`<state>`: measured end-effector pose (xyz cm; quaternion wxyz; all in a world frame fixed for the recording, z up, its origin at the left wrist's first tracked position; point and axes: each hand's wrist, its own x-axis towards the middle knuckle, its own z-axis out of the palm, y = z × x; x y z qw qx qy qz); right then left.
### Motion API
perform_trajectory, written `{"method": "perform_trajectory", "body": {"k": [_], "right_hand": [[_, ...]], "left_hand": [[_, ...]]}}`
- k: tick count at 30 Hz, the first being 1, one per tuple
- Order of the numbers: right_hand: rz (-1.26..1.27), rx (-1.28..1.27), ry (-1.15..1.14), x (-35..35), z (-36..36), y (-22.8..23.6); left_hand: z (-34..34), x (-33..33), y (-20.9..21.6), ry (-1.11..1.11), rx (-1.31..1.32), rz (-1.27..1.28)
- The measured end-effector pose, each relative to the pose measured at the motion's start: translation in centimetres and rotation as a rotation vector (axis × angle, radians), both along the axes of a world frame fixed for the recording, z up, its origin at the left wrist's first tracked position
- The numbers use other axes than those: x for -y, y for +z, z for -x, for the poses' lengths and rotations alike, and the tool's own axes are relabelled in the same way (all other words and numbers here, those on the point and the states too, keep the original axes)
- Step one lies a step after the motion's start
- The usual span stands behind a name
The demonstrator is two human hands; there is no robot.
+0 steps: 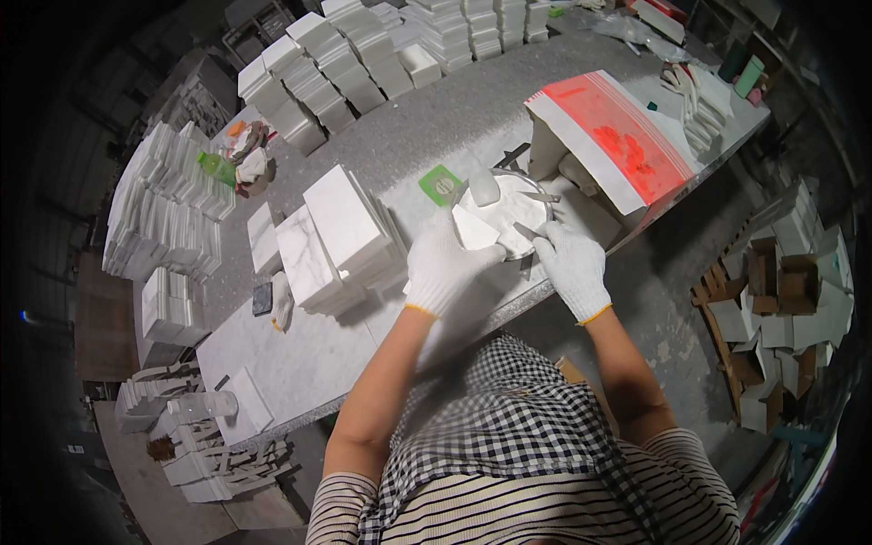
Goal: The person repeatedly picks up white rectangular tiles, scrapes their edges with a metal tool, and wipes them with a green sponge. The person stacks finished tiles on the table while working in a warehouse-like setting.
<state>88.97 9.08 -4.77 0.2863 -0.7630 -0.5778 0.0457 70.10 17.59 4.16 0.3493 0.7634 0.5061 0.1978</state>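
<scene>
Both my hands wear white knit gloves with yellow cuffs. My left hand (447,265) is closed on a small white tile (474,231), tilted over the near left side of a round metal bowl (550,211). White paste or powder (509,211) fills the bowl. My right hand (574,266) grips a thin metal blade (526,232), like a putty knife, its tip over the bowl; the fingers hide its handle. A second metal blade (543,196) lies across the bowl's right rim. A rounded whitish piece (484,188) rests at the bowl's far left edge.
Stacked white tiles (347,222) stand left of my left hand. A red and white carton (609,136) lies open to the right of the bowl. Behind the bowl's left is a green card (440,184). Taller tile stacks (318,86) line the table's far side.
</scene>
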Motion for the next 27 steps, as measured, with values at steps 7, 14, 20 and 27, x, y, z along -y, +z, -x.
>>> {"method": "perform_trajectory", "body": {"k": [7,14,20,27], "right_hand": [[-0.024,-0.053,-0.053,0.8,0.2,-0.4],[0.012,-0.288,-0.059,2.2,1.0,-0.1],[-0.019,-0.539,-0.029,2.3,1.7,-0.6],[-0.082,-0.628,-0.002,2.3,3.0,0.3]], "left_hand": [[1.7,-1.3,-5.5,-0.018,0.461,0.402],[2.3,-0.5,-6.6,0.240,0.640,0.745],[2.3,0.4,-7.1,0.267,0.723,0.705],[2.3,0.9,-7.8,0.261,0.861,0.692]]}}
